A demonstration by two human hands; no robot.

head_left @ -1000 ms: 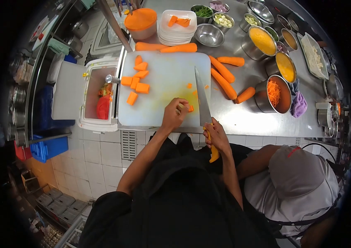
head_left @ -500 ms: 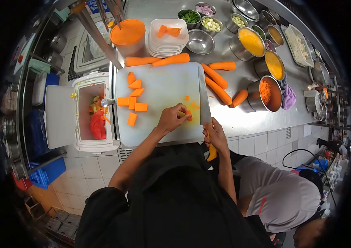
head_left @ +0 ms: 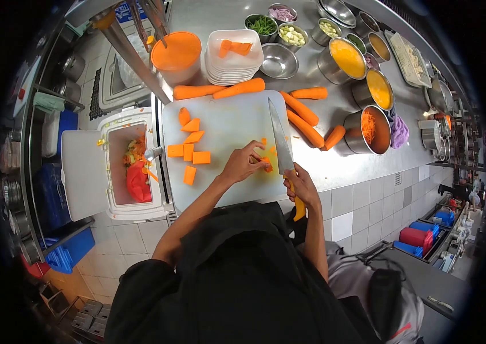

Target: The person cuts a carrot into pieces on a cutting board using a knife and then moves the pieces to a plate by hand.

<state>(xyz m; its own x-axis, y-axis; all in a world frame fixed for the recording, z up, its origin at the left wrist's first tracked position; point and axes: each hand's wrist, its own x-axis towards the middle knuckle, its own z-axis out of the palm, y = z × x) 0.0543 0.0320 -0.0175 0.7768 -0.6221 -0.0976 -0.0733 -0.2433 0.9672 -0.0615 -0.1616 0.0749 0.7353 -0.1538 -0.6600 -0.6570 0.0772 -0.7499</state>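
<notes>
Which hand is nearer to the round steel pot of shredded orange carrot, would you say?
Right. The right hand, on the yellow knife handle, is left of the steel pot, nearer the body; the left hand is farther left, over the white cutting board.

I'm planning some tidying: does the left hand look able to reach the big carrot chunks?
Probably yes: only bare cutting board shows between left hand and chunks, though its fingertips are at a small piece.
</notes>
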